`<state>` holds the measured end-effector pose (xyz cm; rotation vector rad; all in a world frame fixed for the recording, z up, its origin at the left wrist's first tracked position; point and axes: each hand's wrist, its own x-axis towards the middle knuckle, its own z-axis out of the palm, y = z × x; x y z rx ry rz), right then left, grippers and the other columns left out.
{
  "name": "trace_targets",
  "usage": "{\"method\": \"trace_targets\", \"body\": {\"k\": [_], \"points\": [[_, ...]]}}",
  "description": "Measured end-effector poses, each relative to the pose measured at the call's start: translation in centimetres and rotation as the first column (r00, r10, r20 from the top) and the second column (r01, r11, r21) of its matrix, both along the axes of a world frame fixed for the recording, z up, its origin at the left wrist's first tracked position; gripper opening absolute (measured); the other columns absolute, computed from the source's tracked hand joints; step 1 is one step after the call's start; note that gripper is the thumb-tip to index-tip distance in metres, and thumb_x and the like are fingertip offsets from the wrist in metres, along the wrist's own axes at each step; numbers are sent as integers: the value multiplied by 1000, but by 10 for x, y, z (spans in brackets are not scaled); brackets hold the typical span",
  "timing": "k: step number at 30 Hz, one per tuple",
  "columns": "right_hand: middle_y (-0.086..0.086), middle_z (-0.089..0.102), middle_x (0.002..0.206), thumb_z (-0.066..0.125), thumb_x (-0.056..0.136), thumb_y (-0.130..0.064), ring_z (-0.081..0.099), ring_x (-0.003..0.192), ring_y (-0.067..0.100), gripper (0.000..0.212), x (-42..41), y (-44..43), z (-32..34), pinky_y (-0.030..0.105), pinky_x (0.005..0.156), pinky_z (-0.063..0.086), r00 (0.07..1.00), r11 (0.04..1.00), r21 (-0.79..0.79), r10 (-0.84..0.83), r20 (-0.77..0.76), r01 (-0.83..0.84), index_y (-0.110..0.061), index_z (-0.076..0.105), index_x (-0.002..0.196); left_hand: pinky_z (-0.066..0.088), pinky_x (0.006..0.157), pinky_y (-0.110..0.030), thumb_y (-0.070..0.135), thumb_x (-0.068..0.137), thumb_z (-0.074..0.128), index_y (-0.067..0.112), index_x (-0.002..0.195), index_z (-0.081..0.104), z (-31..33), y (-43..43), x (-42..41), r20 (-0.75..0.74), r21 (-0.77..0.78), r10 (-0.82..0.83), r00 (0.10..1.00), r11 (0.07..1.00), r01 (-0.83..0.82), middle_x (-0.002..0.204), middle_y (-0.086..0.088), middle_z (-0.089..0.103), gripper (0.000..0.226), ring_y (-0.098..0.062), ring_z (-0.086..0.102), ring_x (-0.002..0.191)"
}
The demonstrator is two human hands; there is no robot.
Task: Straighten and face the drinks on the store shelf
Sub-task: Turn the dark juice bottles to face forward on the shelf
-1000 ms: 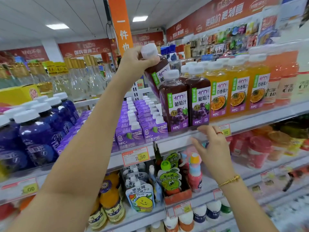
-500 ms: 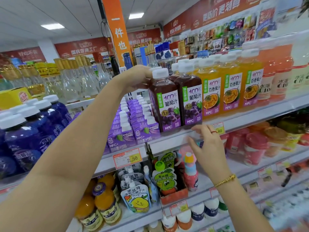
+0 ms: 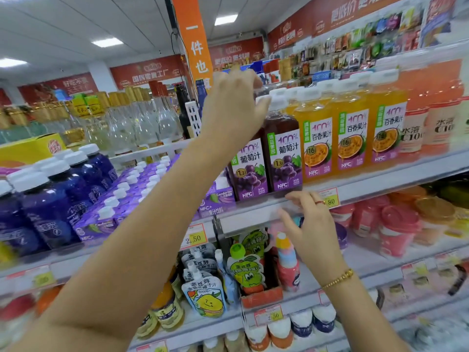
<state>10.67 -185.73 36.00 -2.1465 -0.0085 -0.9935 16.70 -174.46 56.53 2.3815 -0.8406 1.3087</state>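
Two dark grape juice bottles with purple labels stand at the front of the upper shelf (image 3: pixel 380 185), one on the left (image 3: pixel 250 171) and one on the right (image 3: pixel 285 158), both labels facing out. My left hand (image 3: pixel 236 105) reaches over from the left and closes around the top of the left grape bottle, hiding its cap. To the right, a row of yellow passion fruit juice bottles (image 3: pixel 350 138) also faces forward. My right hand (image 3: pixel 312 224) hovers just below the shelf's front rail under the grape bottles, fingers spread and holding nothing.
Purple juice cartons (image 3: pixel 142 189) and blue bottles (image 3: pixel 50 207) fill the shelf to the left. Pale orange C100 bottles (image 3: pixel 416 123) stand at the far right. Below are drink pouches (image 3: pixel 205 293), pink cups (image 3: pixel 396 232) and a price tag (image 3: pixel 194 237).
My left hand brought down the grape bottle it held raised and tilted, set it into the row, and now sits over the front left bottle's top. The right hand stayed by the shelf rail.
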Motion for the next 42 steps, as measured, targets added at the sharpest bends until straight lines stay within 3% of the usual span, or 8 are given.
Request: {"method": "trace_targets", "body": {"k": [10,19,26,30,33,35,38,42], "points": [[-2,53,111,63,87,-21,52,101,16,27,-16,-28,-16,34,88,46,986,984,94,155,-61,-149,-17,56,113,33,92,-43,60,93,35,7,113,54,-7,-53,-4,-78,331,444,893,856,-397,107,-10,62,60,-31,52,107],[-6,53,114,63,89,-25,52,104,9,34,-44,-25,-2,35,91,48,975,961,178,220,-35,-210,-21,52,120,32,93,-26,49,89,56,9,126,48,-28,-40,-50,-211,3,53,976,999,-53,123,-5,54,55,-19,48,112],[-11,45,129,75,72,-40,54,112,7,67,-91,-15,13,24,90,50,952,776,552,264,154,-305,-36,37,128,44,76,-10,46,86,62,14,118,57,-40,21,-103,-276,-491,-257,926,866,94,106,7,60,45,-5,58,90],[-13,41,135,78,67,-33,48,117,-2,78,-125,-8,17,9,88,43,920,841,374,342,191,-391,-46,34,129,56,78,-37,40,88,61,11,103,66,-86,64,-115,-441,-808,-613,656,589,7,91,-1,73,33,-13,68,84],[-10,28,146,77,71,-25,39,129,9,81,-141,-2,5,22,102,41,937,950,-94,309,163,-297,-41,33,137,55,70,-30,26,93,54,-2,108,64,-121,88,-122,-414,-907,-756,506,388,-162,95,-7,72,33,-14,65,83],[-8,26,149,79,73,-17,47,117,19,83,-147,5,-6,28,92,48,944,920,-293,306,124,-260,-35,33,139,52,80,-37,29,92,53,-6,113,61,-141,106,-126,-388,-918,-804,451,297,-261,105,-14,67,41,-24,61,96],[-6,35,143,71,82,-21,45,121,6,65,-155,18,-16,17,87,49,926,893,-341,355,127,-295,-28,38,138,55,81,-40,34,85,60,-1,113,64,-167,129,-132,-372,-909,-812,449,222,-353,113,-16,65,46,-29,61,105],[-16,40,132,66,79,-39,46,116,1,65,-168,37,-33,21,80,53,900,884,-202,435,21,-422,-33,38,136,52,58,-24,30,93,54,10,89,69,-198,145,-149,-411,-893,-775,480,234,-385,76,-2,70,25,-16,61,72]]}}
